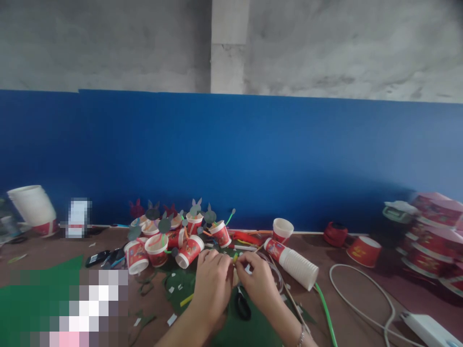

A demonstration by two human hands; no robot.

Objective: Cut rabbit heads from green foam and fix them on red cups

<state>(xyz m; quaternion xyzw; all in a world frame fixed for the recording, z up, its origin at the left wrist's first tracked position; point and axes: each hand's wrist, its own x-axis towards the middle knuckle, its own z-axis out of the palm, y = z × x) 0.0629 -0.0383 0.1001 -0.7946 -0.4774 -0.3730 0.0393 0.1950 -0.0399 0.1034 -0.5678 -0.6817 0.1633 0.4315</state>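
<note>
My left hand (214, 278) and my right hand (257, 275) meet above the table, fingers closed. Between their fingertips shows a small yellow piece (235, 259), its kind too small to tell. The left fingertips are partly hidden behind the back of that hand. Just below lies a pair of scissors (243, 304) with black handles, on dark green sheet material (249, 332). A yellow strip (187, 300) rests left of my left wrist. Beyond the hands lies a red paper cup (190, 251) on its side, among several cups with rabbit-shaped cutouts (196, 207).
A stack of paper cups (298, 266) lies at the right, near a green tube (326, 313). Farther right are a white cable (361, 267), a power strip (432, 330) and red tubs (436, 246). A white bucket-like stack (32, 207) leans at far left. Blue board (231, 159) stands behind.
</note>
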